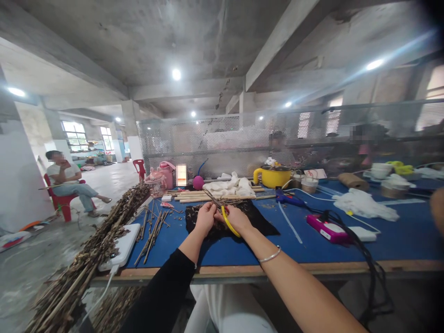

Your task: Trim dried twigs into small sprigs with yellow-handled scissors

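So we've got both hands out over the blue counter (284,254), right in the middle of the near side. Our right hand (240,219) is wrapped round the yellow-handled scissors (229,224), with the dark end aimed up and away to the left. Our left hand (207,218) is just beside it, fingers curled in, but honestly we can't tell if anything's pinched in there. The scissors are over a black cloth (264,223) spread on the counter, with some dry bits lying on it

Left of the cloth there's a loose bunch of thin twigs (155,236), and past that a big heap of dried stalks (113,217) running along the counter's left end, right up against a white power strip (128,243) or something like it. Behind the cloth we've got pale wooden sticks (192,197) lying sideways, some crumpled white plastic (231,186), a purple ball (198,183) and a yellow pot (276,177)

Over on the right are a blue glue gun (289,199), a magenta box (328,230) with black cables (357,238) trailing off the counter's edge, and another white bag (366,206). Well off to the left, a person (67,175) is sitting on a red chair (65,203), one hand up near the chin
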Available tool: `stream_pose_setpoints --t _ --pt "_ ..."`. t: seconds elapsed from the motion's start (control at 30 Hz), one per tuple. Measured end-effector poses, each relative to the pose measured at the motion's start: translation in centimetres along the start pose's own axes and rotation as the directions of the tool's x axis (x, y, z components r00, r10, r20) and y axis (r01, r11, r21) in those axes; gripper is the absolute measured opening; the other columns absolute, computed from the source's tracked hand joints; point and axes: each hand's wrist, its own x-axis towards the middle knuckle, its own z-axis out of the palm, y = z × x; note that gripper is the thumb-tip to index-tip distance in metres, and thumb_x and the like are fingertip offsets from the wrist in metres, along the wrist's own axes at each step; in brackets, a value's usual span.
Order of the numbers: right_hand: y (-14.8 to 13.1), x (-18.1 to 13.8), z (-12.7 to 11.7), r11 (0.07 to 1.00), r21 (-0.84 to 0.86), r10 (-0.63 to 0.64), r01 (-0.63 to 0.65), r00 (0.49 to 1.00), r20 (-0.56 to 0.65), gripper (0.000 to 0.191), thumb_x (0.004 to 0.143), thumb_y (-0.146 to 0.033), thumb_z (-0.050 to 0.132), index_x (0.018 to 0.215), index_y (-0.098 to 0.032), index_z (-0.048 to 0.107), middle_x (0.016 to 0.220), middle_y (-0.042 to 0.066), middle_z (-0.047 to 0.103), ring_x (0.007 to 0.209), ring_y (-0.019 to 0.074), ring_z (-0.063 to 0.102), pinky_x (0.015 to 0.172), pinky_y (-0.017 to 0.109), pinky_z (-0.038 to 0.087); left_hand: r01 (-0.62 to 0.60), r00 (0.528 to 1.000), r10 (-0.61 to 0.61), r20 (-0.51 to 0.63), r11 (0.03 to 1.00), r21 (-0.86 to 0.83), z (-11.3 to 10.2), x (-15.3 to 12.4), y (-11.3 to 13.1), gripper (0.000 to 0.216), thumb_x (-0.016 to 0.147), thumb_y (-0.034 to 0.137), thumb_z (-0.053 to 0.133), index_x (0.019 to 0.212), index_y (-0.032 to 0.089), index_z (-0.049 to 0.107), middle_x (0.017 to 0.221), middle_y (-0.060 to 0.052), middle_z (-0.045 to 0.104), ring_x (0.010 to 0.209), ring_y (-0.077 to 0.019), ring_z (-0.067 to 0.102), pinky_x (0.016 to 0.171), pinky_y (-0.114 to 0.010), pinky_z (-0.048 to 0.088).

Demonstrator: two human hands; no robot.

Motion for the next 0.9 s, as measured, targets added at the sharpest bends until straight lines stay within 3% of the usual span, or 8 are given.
stream_pose_setpoints --t 0.5,0.73,0.9 --pt "0.16 0.29 0.21 0.999 0.038 0.015 -0.018 0.998 0.067 0.058 0.066 -0.069 0.046 0.093 -0.02 0.06 0.091 0.011 0.064 0.084 0.0243 0.06 0.064 0.028 0.041 0.051 0.996 -0.042 -0.078 0.991 0.123 -0.2 -0.14 -0.11 0.018 0.076 0.034 0.051 0.076 0.016 0.052 0.05 0.005 0.047 0.035 -0.0054 0.038 0.033 -0.017 0.03" --pt "-0.19 -0.18 -0.14 0.993 -0.117 -0.014 0.014 1.0 -0.001 0.063 0.063 -0.07 0.048 0.097 -0.017 0.054 0.091 0.013 0.064 0.086 0.0285 0.06 0.071 0.033 0.041 0.1 0.989 -0.089 -0.121 0.991 0.09 -0.28 -0.21 0.1 0.02 0.072 0.034 0.056 0.074 0.016 0.048 0.057 0.002 0.056 0.036 -0.0054 0.042 0.035 -0.017 0.031" --pt "-0.16 -0.41 -0.15 0.995 -0.09 -0.048 0.048 0.999 0.002 0.065 0.064 -0.067 0.05 0.103 -0.015 0.049 0.098 0.014 0.06 0.092 0.0272 0.057 0.073 0.032 0.04 0.05 0.991 -0.032 -0.128 0.989 0.142 -0.38 0.1 -0.24 0.02 0.069 0.03 0.06 0.078 0.015 0.051 0.053 0.003 0.056 0.034 -0.0059 0.042 0.035 -0.017 0.031"
